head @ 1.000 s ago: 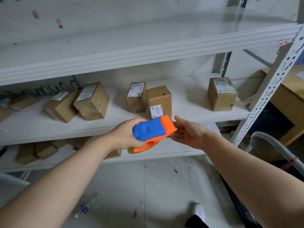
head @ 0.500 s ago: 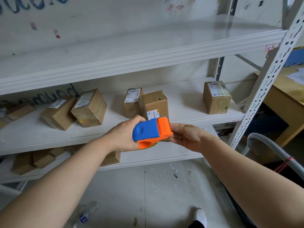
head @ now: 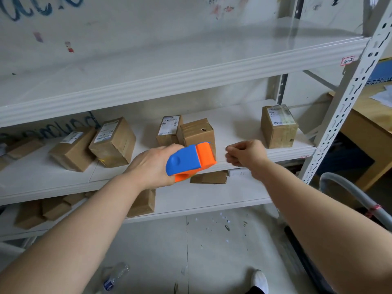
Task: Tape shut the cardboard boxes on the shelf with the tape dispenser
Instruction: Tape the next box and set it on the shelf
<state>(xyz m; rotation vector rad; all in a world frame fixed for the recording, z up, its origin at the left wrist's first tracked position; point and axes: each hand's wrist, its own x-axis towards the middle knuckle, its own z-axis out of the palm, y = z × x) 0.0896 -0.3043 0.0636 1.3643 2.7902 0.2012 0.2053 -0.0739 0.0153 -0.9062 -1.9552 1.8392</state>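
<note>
My left hand (head: 151,166) grips a blue and orange tape dispenser (head: 191,160) in front of the middle shelf (head: 239,122). Just behind it stands a brown cardboard box (head: 198,131) with a small hole in its top, leaning on a labelled box (head: 168,129). My right hand (head: 247,152) is a short gap to the right of the dispenser's orange end, fingers pinched on what looks like the end of a clear tape strip, hard to see. Another labelled box (head: 277,128) stands at the shelf's right end. Two tilted boxes (head: 113,142) lie to the left.
Above is an upper shelf board (head: 191,75); a perforated post (head: 347,98) stands at the right. The lower shelf holds several boxes (head: 142,202). A wooden table (head: 364,132) and grey hose (head: 356,196) are on the right. A plastic bottle (head: 115,274) and my shoe (head: 259,280) are on the floor.
My right hand has left the dispenser's orange end and moved right with its fingers pinched. Both hands and the dispenser have risen toward the middle shelf.
</note>
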